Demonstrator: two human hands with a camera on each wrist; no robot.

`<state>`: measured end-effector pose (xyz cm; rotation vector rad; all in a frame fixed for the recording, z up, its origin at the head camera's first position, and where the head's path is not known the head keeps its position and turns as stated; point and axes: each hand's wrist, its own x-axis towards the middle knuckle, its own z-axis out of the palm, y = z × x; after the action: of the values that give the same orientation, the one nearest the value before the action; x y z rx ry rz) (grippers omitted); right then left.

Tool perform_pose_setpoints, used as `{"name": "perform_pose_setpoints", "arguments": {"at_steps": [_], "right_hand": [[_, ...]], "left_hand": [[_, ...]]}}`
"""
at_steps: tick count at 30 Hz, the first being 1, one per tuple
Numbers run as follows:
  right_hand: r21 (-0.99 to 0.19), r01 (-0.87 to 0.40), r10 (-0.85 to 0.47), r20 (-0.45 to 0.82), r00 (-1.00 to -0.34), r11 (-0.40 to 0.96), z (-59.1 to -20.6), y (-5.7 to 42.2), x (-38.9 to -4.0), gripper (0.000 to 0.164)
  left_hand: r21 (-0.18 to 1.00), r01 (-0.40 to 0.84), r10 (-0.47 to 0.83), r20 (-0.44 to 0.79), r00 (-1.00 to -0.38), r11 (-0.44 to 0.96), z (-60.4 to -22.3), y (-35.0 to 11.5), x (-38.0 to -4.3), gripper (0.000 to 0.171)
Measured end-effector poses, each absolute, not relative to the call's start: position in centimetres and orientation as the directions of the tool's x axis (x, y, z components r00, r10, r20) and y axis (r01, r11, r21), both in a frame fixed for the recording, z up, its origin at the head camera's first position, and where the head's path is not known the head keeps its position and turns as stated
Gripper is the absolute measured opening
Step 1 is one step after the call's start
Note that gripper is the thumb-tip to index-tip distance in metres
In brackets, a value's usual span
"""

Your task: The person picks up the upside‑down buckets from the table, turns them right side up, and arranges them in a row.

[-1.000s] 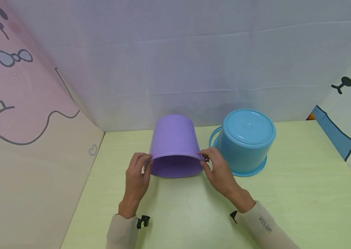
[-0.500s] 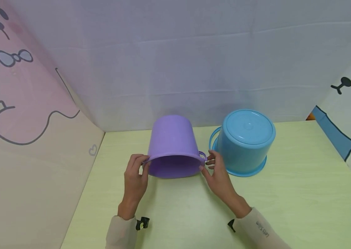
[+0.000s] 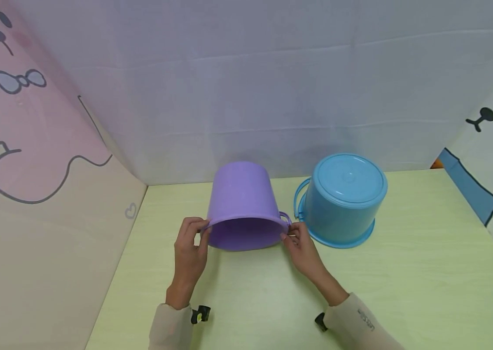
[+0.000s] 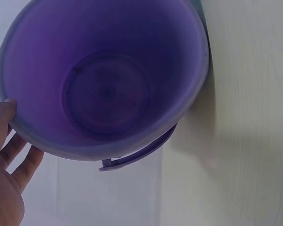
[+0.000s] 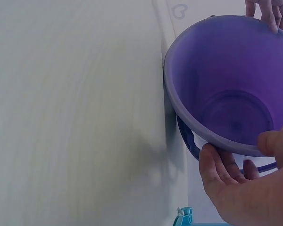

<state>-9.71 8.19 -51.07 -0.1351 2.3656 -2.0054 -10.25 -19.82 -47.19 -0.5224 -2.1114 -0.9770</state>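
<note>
A purple bucket (image 3: pixel 242 194) lies tipped on the table with its mouth toward me and its base toward the back wall. My left hand (image 3: pixel 191 255) pinches the rim at its left side, the thumb on the inside in the left wrist view. On the other side my right hand (image 3: pixel 305 253) grips the rim near the handle joint, thumb at the edge and fingers beneath. The bucket's handle (image 5: pixel 186 136) hangs behind the rim in the right wrist view. Inside, the bucket shows only its round bottom (image 4: pixel 108 92).
Just right of the purple bucket a blue bucket (image 3: pixel 344 209) stands upside down, its handle (image 3: pixel 299 197) facing my right hand. A pale cloth wall (image 3: pixel 246 97) rises behind the table (image 3: pixel 425 272), and printed panels (image 3: pixel 45 233) flank it.
The purple bucket has shifted slightly left. My right hand loosened off the handle joint, its fingers spreading, and now holds the rim a little lower. The blue bucket has stayed put.
</note>
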Motion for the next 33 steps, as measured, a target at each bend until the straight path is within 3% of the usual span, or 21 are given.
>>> {"name": "perform_pose_setpoints", "arguments": {"at_steps": [7, 12, 33], "right_hand": [[-0.979, -0.095, -0.099, 0.078, -0.992, 0.181, -51.4, 8.4, -9.9, 0.016], [-0.972, -0.128, -0.101, 0.109, -0.989, 0.197, -51.3, 8.7, -10.1, 0.014], [-0.971, -0.091, -0.07, 0.078, -0.995, 0.22, -50.3, 9.4, -11.0, 0.008]], "left_hand": [[0.534, 0.624, 0.05, 0.736, -0.676, 0.571, -47.3, -20.0, -10.3, 0.018], [0.54, 0.634, 0.037, 0.744, -0.667, 0.554, -47.7, -20.1, -10.6, 0.024], [0.657, 0.588, -0.061, 0.69, -0.721, 0.472, -48.1, -20.1, -11.6, 0.022]]}}
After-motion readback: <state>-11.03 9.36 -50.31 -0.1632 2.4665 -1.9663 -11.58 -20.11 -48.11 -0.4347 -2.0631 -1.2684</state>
